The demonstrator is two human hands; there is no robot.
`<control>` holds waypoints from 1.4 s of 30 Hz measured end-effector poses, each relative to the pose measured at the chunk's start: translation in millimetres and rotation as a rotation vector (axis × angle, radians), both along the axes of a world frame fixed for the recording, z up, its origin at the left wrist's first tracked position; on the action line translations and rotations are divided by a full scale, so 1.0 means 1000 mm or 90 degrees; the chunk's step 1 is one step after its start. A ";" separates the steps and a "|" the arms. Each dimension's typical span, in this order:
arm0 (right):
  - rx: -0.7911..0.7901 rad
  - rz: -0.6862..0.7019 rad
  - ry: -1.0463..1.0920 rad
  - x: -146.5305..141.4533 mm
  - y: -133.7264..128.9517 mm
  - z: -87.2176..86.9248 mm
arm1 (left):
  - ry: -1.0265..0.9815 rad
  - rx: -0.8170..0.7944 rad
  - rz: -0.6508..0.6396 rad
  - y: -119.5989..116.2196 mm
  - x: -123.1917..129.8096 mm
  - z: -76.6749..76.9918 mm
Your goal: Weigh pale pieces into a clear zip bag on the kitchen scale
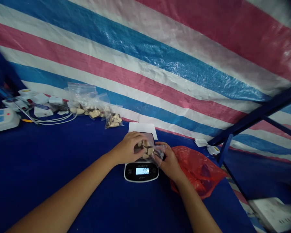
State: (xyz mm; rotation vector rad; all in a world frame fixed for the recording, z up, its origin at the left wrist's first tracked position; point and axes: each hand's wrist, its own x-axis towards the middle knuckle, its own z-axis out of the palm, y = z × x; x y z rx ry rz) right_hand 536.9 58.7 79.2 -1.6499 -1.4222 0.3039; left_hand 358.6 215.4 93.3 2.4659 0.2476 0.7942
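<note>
A clear zip bag [149,150] with pale, slice-like dried pieces lies over the pan of a kitchen scale [142,176]. The scale's lit display reads about 10.6. My left hand [129,147] curls around the bag's left side, thumb below and fingers above. At the bag's mouth end, my right hand [169,160] grips the plastic, its fingertips partly hidden behind the film. Under and behind the scale is a sheet of white paper [142,127]. A red plastic bag [196,168] sits just right of my right hand.
Several filled clear bags [94,108] are lined up along the striped tarp [135,77] at the back left. Farther left are white cables, plugs and a white device [5,119]. A blue metal frame [224,149] and a white power strip [275,215] stand at the right.
</note>
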 end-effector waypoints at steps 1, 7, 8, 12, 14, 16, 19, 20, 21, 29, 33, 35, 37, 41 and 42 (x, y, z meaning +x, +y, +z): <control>0.003 0.006 0.016 0.000 0.000 0.001 | -0.009 -0.016 0.012 0.000 0.001 0.000; -0.014 -0.008 0.124 -0.001 -0.001 0.003 | -0.039 -0.139 0.003 -0.001 0.003 0.004; -0.009 -0.019 0.153 -0.002 -0.001 0.004 | -0.042 -0.166 0.002 -0.002 0.004 0.005; 0.013 -0.038 0.284 -0.005 -0.001 0.011 | -0.102 -0.383 0.032 -0.004 0.006 0.011; 0.014 -0.036 0.331 -0.008 -0.002 0.016 | -0.139 -0.513 0.030 -0.006 0.007 0.015; 0.013 -0.024 0.360 -0.010 -0.003 0.019 | -0.169 -0.595 0.020 -0.008 0.007 0.020; 0.006 -0.006 0.381 -0.014 -0.004 0.022 | -0.204 -0.650 0.029 -0.010 0.007 0.023; 0.003 -0.001 0.384 -0.015 -0.004 0.023 | -0.211 -0.661 0.032 -0.010 0.007 0.023; 0.000 0.002 0.389 -0.016 -0.004 0.024 | -0.215 -0.671 0.033 -0.011 0.007 0.023; -0.004 -0.031 0.414 -0.014 -0.007 0.027 | -0.209 -0.759 -0.008 -0.012 0.005 0.024; -0.008 -0.065 0.422 -0.012 -0.007 0.027 | -0.192 -0.751 -0.065 -0.008 0.002 0.024; -0.009 -0.068 0.416 -0.011 -0.007 0.028 | -0.180 -0.709 -0.107 -0.006 0.002 0.022; -0.009 -0.061 0.409 -0.011 -0.008 0.028 | -0.147 -0.665 -0.146 -0.007 0.003 0.019; -0.013 -0.040 0.417 -0.013 -0.009 0.028 | -0.085 -0.573 -0.160 -0.017 0.005 0.015; -0.020 -0.028 0.419 -0.014 -0.009 0.028 | -0.064 -0.555 -0.145 -0.020 0.005 0.015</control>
